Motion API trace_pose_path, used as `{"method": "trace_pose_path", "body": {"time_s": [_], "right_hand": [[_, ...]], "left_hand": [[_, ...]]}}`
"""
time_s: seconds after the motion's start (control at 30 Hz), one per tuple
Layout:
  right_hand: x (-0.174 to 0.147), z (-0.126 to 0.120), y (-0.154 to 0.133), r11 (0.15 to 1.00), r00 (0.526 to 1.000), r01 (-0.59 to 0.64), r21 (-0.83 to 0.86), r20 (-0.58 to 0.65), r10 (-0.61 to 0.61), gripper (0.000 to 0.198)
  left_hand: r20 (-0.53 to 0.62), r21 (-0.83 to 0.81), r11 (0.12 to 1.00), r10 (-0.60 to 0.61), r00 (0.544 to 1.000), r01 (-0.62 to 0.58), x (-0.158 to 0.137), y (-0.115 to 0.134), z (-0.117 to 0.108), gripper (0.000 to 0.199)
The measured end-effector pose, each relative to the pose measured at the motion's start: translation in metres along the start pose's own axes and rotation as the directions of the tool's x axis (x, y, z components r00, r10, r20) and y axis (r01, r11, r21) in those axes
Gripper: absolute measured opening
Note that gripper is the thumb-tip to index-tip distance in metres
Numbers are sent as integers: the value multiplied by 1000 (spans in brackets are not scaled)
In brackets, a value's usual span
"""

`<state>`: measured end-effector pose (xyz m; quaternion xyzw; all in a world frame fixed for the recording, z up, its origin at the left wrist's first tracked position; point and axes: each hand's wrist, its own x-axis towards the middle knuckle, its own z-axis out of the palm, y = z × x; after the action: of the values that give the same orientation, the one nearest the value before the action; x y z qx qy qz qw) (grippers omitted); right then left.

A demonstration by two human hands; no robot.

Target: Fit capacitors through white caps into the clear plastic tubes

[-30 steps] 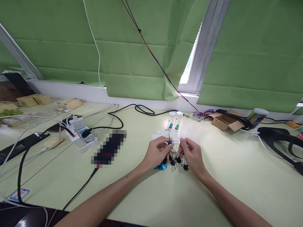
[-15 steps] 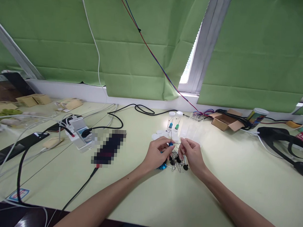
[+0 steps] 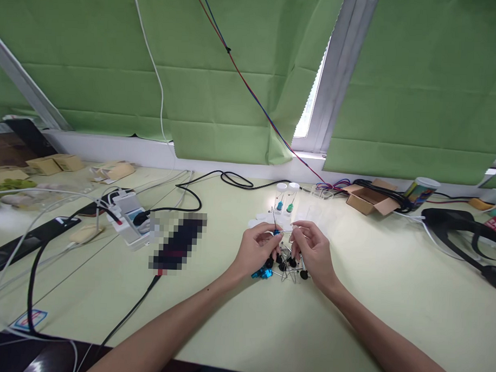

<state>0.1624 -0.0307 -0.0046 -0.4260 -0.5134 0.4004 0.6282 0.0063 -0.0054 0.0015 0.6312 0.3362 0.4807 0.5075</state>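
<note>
The left hand [image 3: 259,250] pinches a small blue fitting [image 3: 276,232], seemingly to steady it; at its three o'clock, the right hand [image 3: 314,251] pinches a thin silvery metal rod [image 3: 286,231].

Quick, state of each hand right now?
Left hand: closed, pinching a small blue part.
Right hand: at a thin metal rod; whether gripping, can't tell.
</note>
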Motion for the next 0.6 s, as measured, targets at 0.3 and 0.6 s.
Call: {"method": "trace_pose_path", "body": {"time_s": [0.3,0.6], "right_hand": [[0,-1,3,1000,1000,8,-20,-18,-8,29],[-1,-1,3,999,1000,14,-29,-21,-14,30]], "left_hand": [[-2,6,1000,-9,1000,9,0,0,1,26],[-16,28,1000,13,1000,-12,-1,3,3,27]]}}
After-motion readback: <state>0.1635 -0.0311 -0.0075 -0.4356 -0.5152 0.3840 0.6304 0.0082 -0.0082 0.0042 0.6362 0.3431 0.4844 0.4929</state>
